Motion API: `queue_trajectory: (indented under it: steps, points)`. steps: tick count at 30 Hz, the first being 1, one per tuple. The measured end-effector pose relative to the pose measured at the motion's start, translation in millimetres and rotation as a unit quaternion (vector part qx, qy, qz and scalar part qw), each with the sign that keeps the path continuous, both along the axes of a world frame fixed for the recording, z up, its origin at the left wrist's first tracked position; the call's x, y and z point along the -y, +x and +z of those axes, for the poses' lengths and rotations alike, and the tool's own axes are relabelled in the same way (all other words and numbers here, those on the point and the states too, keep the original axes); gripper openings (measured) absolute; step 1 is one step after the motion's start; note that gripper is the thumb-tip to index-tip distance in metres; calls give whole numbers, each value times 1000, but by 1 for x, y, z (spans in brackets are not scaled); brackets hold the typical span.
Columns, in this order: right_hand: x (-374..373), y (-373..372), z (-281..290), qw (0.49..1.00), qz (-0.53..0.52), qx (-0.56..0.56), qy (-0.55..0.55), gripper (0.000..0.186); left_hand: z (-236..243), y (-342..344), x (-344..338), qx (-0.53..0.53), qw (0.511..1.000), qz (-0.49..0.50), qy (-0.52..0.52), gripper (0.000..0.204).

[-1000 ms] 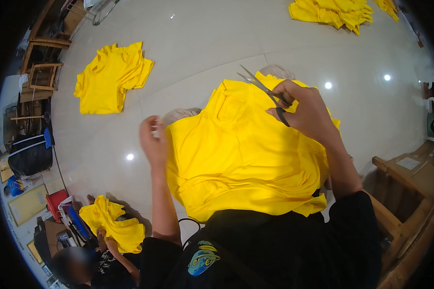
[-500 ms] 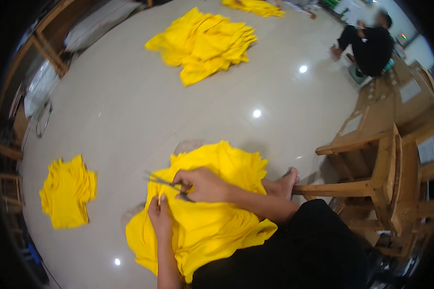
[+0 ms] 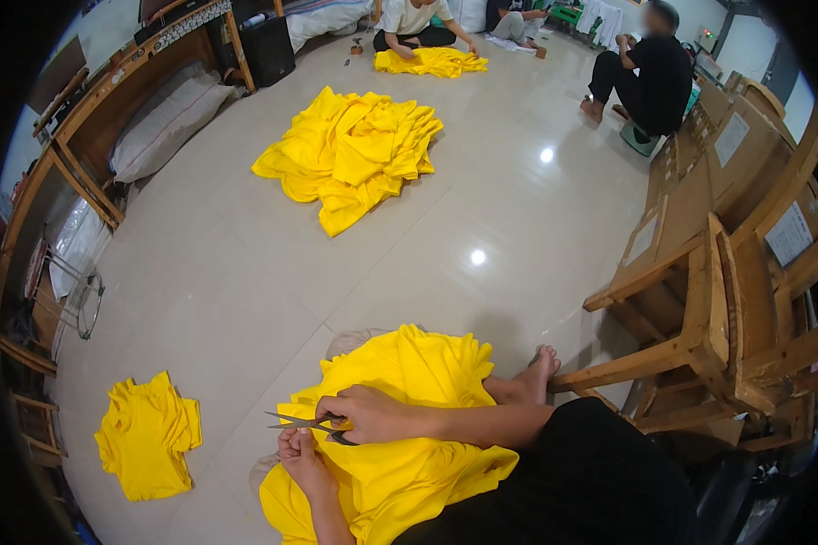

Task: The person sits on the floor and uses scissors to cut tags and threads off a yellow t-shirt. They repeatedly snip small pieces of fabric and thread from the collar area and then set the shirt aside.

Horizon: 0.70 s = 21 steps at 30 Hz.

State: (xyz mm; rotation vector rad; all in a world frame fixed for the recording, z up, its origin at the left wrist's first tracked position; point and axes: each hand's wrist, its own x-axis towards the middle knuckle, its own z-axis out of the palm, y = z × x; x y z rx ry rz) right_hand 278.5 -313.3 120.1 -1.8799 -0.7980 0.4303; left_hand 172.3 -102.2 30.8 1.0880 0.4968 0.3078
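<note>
A yellow garment (image 3: 418, 381) lies bunched across my lap and legs, its far edge ruffled into folds. My right hand (image 3: 377, 415) holds a pair of dark-handled scissors (image 3: 298, 422) above it, the fingers in the handles. The blades point left and stand slightly apart. Just below them, my left hand (image 3: 306, 460) pinches the left edge of the garment between thumb and fingers. The exact bit of cloth in that pinch is too small to make out. A single yellow shirt (image 3: 145, 436) lies spread on the floor to my left.
A large heap of yellow garments (image 3: 354, 154) lies ahead on the tiled floor. Wooden chairs (image 3: 691, 336) and cardboard boxes (image 3: 727, 154) stand at right. A person in black (image 3: 650, 73) sits on a low stool; another handles yellow cloth (image 3: 432, 62) at the back. Wooden shelving (image 3: 86, 182) lines the left.
The view has tilted up, bringing the people at the back into sight. The scissors, blurred before, show clearly over my left fingertips. Both hands stay close together at the garment's left edge.
</note>
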Motion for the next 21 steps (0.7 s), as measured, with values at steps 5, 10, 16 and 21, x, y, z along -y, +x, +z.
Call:
queue_trajectory:
  steps: [5,10,16,21]
  points:
    - [-2,-8,-10,998,-19,14,62,42,32,-3,17,-10,999,-36,4,24]
    - [-4,-9,-3,988,-68,-37,131,54,71,-3,40,14,995,-97,-27,37]
    - [7,-5,-4,984,-134,-77,95,55,83,-1,60,56,986,-134,-84,47]
    - [11,-3,-3,970,-128,-182,99,48,88,-6,64,37,984,-127,-117,45]
